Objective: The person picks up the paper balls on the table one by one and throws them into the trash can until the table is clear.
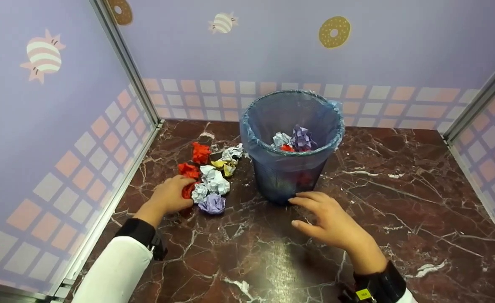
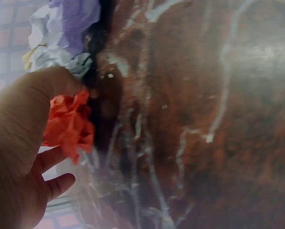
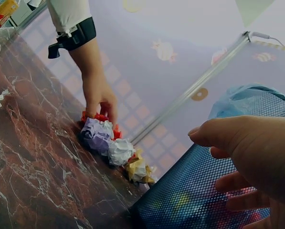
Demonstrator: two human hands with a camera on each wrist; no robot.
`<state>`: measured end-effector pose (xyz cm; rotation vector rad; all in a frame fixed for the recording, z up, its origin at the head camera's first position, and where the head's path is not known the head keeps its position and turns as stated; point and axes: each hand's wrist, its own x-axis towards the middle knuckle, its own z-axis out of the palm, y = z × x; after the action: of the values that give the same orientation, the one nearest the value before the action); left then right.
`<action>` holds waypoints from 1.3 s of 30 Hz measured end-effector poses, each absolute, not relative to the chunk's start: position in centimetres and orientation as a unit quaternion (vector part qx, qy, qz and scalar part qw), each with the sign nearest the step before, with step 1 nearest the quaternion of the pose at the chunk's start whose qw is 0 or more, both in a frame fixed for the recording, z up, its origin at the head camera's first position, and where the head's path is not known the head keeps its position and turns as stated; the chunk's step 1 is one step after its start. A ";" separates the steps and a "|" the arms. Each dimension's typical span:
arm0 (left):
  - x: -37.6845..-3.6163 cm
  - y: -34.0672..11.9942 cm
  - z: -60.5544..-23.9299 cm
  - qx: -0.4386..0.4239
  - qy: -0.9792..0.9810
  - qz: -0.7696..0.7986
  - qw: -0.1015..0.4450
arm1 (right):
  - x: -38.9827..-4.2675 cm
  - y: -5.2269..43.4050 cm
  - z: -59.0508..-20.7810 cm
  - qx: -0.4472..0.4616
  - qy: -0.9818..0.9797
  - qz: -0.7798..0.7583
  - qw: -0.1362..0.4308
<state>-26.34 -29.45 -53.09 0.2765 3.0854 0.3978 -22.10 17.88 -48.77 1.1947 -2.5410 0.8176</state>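
Note:
At the left edge of a pile of crumpled paper, my left hand (image 1: 171,194) grips a crumpled red paper ball (image 2: 70,125) between thumb and fingers. Against it lie white paper balls (image 1: 214,182) and a purple one (image 1: 212,204). Two more red balls (image 1: 200,153) and a yellow one (image 1: 226,167) sit farther back. My right hand (image 1: 329,219), palm toward the bin, holds nothing; its fingers are relaxed and close to the base of the mesh bin (image 3: 173,183). Inside the bin are purple (image 1: 302,138), white and red paper balls.
A blue plastic bag (image 1: 247,126) lines the bin and folds over its rim. Patterned panels (image 1: 272,50) enclose the dark red marbled table (image 1: 247,256) at the back and both sides. A metal frame strip (image 1: 100,227) runs along the left edge.

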 end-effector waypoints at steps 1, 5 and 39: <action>-26.3 -29.5 -53.4 0.089 0.987 0.130 0.008 | -22.1 17.9 -48.8 0.406 -0.864 0.278 0.109; -26.3 -29.7 -54.6 0.090 0.984 0.154 0.008 | -22.1 17.9 -48.9 0.408 -0.862 0.280 0.111; -25.7 -31.4 -54.9 0.064 0.971 0.229 -0.002 | -22.5 18.4 -48.8 0.397 -0.866 0.282 0.114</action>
<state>-25.75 -31.38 -54.89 0.2005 3.0561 0.7218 -22.50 18.40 -48.85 1.1634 -2.5403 0.8263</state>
